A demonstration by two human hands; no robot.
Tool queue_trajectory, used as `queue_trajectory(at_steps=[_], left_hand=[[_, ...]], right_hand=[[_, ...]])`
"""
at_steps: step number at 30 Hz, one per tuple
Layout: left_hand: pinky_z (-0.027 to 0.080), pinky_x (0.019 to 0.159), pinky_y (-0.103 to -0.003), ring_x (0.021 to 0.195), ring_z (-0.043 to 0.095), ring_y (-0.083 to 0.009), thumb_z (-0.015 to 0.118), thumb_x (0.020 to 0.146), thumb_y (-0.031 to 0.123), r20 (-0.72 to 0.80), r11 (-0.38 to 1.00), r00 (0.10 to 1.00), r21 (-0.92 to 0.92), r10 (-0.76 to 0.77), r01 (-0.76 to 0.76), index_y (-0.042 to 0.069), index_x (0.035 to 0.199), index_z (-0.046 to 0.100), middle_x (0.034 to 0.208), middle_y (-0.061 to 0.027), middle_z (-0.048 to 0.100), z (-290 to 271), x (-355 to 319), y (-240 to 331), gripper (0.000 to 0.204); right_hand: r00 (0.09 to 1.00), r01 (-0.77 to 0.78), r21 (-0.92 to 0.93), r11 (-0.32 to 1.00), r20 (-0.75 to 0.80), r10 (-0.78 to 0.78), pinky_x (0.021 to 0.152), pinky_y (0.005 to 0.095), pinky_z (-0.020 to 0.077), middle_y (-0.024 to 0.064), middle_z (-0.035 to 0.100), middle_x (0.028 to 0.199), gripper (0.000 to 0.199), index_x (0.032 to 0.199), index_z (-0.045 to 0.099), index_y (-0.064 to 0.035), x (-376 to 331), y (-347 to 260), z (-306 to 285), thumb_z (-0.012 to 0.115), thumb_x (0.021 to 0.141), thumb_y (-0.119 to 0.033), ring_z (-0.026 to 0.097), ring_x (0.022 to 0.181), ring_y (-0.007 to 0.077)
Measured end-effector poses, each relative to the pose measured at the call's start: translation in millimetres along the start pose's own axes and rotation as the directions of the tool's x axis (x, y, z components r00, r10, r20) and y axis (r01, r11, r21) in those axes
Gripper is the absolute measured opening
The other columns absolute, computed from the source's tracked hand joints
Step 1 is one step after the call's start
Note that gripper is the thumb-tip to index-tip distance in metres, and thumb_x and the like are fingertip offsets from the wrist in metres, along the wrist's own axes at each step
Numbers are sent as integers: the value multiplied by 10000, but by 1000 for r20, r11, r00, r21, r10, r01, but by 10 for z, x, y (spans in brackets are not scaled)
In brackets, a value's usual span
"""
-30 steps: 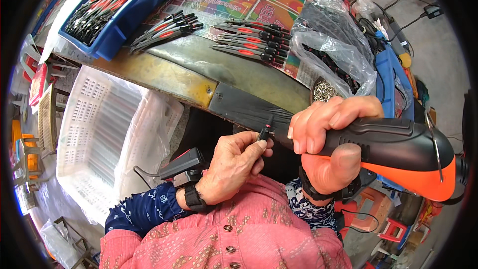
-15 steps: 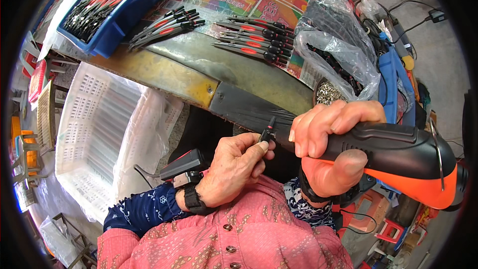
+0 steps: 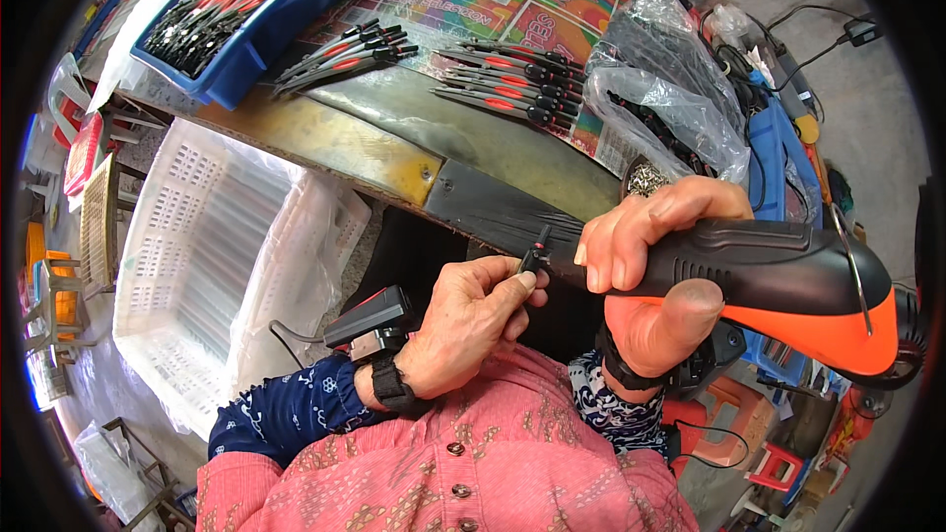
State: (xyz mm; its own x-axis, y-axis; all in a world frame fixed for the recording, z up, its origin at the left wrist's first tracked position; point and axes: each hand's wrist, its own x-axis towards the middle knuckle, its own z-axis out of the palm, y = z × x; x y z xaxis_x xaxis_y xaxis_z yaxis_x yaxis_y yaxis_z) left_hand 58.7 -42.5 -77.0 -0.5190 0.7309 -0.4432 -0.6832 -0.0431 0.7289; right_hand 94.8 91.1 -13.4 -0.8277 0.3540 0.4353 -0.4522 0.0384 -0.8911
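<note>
- Right in front of the pink-shirted belly, just off the table edge, the left hand (image 3: 468, 310) has its thumb and fingertips pinched on a small, dark, stick-like part (image 3: 533, 258), which tilts upward.
- Right hand (image 3: 655, 256) is wrapped around a chunky black-and-orange plastic power tool (image 3: 778, 271), fingers over the top, thumb on the near side.
- So the hands are apart but close, with the tool's narrow black nose pointing left, right at the small part. Can't tell if they actually touch.
- Up on the worn, metallic-looking tabletop (image 3: 434, 133) there are two loose bunches of slim black, grey and red pen-shaped pieces (image 3: 507, 84), and a long blue plastic tray (image 3: 235, 81) at the left holds loads more.
- Just beyond the right hand: a round bowl of tiny shiny metal bits (image 3: 647, 179), next to a crinkly clear plastic bag (image 3: 675, 89) with dark stuff inside.
- Down left, below the table edge, sits a white perforated plastic crate (image 3: 163, 227).
</note>
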Motion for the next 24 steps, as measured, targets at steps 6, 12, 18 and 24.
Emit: queue_trajectory(at_steps=[6,12,18,24], left_hand=[[364,416,-188,507,448,-39,510,916,126,-3,1000,1000,13,10,-10,-40,953,607,742,-23,587,6,2,0,196],[357,420,-190,505,445,-44,510,921,126,-4,1000,1000,21,8,-8,-44,956,609,751,-29,593,5,-6,20,200],[358,419,-192,503,442,-44,510,923,126,-2,1000,1000,19,-2,2,-46,952,606,754,-31,592,-2,-10,31,199],[356,421,-193,502,441,-43,509,923,125,8,999,1000,34,5,-5,-46,946,605,755,-31,592,-1,-4,40,197]], right_hand=[[999,20,23,1000,31,-21,489,304,431,35,491,642,651,998,420,-45,-15,-13,-28,668,733,-586,503,495,153],[983,131,88,988,116,-140,488,303,432,34,488,644,656,976,415,-54,24,51,-55,655,723,-609,495,490,151],[984,126,88,988,112,-136,502,304,435,32,483,644,652,973,414,-58,35,61,-50,640,729,-619,490,491,149],[990,104,67,992,84,-110,504,311,437,29,480,638,657,967,414,-68,35,46,-35,644,717,-630,490,493,151]])
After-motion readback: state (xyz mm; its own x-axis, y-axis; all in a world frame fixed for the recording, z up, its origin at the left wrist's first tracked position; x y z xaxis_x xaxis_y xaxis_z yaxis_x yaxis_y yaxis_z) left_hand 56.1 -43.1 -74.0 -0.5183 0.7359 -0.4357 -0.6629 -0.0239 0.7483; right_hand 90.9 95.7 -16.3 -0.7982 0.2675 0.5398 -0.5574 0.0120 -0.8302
